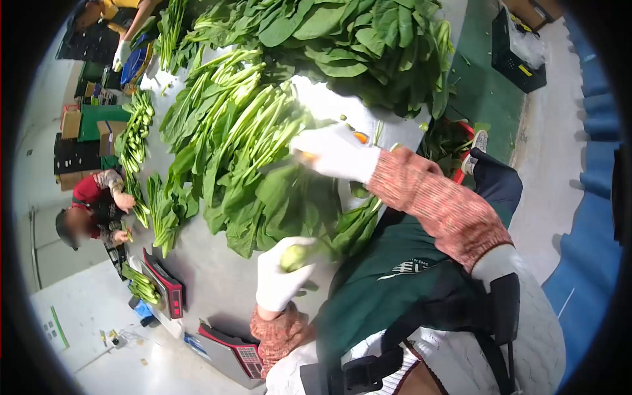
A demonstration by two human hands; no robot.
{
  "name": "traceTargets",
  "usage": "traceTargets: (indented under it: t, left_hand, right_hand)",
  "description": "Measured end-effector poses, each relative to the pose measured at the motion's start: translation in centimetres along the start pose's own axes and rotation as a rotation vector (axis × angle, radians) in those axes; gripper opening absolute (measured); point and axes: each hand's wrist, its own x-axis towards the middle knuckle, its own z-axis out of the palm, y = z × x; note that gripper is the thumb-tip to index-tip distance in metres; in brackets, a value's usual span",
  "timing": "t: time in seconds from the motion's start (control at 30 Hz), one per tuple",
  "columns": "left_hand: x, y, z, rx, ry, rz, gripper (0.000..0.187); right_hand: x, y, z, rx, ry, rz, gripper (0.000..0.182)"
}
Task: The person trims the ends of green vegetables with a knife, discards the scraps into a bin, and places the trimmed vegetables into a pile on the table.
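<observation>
My left hand (280,273), in a white glove, is closed around a leafy green (294,259) whose pale, rounded stem end faces me. Motion smears the leaves beside it. Over the near edge of a big heap of leafy greens (237,145) is my right hand (339,155), also white-gloved, its fingers curled. Whatever those fingers hold is hidden; a small orange patch shows at their tips. Just behind that hand an orange object (360,137) is partly visible. More loose leaves (359,227) lie between my two hands, against my green apron (395,263).
Another pile of broad leaves (355,46) covers the table's far end. Red-edged scales (164,286) and a second scale (230,352) stand at the lower left. Two people (92,197) work across the table. A red crate (461,172) and a black crate (517,52) are on the floor.
</observation>
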Motion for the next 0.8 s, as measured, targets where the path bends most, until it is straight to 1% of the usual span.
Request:
traceTargets:
  t: [0.03, 0.07, 0.1, 0.13, 0.2, 0.23, 0.27, 0.3, 0.4, 0.47, 0.53, 0.57, 0.6, 0.67, 0.7, 0.8]
  left_hand:
    - [-0.2, -1.2, -1.3, 0.01, -0.01, 0.036, 0.031]
    - [-0.1, -2.7, -2.5, 0.088, 0.042, 0.149, 0.028]
    - [-0.3, -3.2, -3.8, 0.033, 0.078, 0.152, 0.025]
    - [-0.2, -3.5, -4.7, -0.021, 0.109, 0.161, 0.022]
    - [0.3, -2.7, -5.9, -0.125, 0.193, 0.134, 0.015]
    - [1.0, -1.6, -5.7, -0.173, 0.219, 0.148, 0.013]
    - [1.6, -0.8, -5.5, -0.149, 0.24, 0.134, 0.012]
    - [2.5, 0.0, -5.0, -0.105, 0.225, 0.142, 0.013]
    - [5.6, 2.4, -1.4, 0.038, 0.183, 0.2, 0.02]
    - [8.2, 2.9, 0.8, -0.117, 0.011, 0.101, 0.026]
    - [10.7, 2.1, 2.5, -0.266, -0.059, 0.044, 0.031]
    - [11.8, 1.2, 3.1, -0.345, -0.098, 0.06, 0.037]
    - [12.5, 0.2, 3.7, -0.478, -0.153, 0.041, 0.042]
    - [13.0, -0.6, 5.0, -0.828, -0.245, -0.009, 0.043]
    - [12.6, -0.5, 5.3, -0.863, -0.273, -0.011, 0.043]
    - [11.3, 0.9, 6.1, -0.736, -0.246, 0.042, 0.045]
  right_hand:
    - [-1.4, -0.4, -1.0, -0.055, 0.033, -0.078, 0.025]
    - [-3.2, -0.6, -1.7, -0.014, 0.046, -0.097, 0.031]
    - [-5.0, -0.7, -2.3, -0.002, 0.112, -0.136, 0.023]
    - [-6.7, -0.5, -3.1, -0.111, 0.069, -0.147, 0.032]
    - [-9.3, -0.5, -3.7, -0.072, 0.133, -0.109, 0.034]
    - [-10.2, -0.8, -4.2, -0.1, 0.151, -0.097, 0.036]
    - [-10.8, -1.2, -4.6, -0.125, 0.168, -0.089, 0.038]
    - [-11.1, -1.4, -4.6, -0.104, 0.235, -0.113, 0.041]
    - [-11.8, -2.3, -5.1, -0.096, 0.254, -0.119, 0.043]
    - [-11.3, -3.5, -5.6, -0.061, 0.272, -0.166, 0.041]
    - [-11.0, -4.8, -6.1, -0.046, 0.253, -0.206, 0.04]
    - [-11.1, -5.0, -5.6, -0.02, 0.271, -0.242, 0.038]
    - [-11.3, -5.4, -5.4, 0.003, 0.258, -0.218, 0.039]
    - [-12.0, -5.4, -5.1, 0.029, 0.2, -0.216, 0.041]
    - [-12.4, -5.3, -5.3, 0.026, 0.136, -0.202, 0.045]
    - [-13.3, -5.1, -5.9, 0.239, -0.014, -0.126, 0.049]
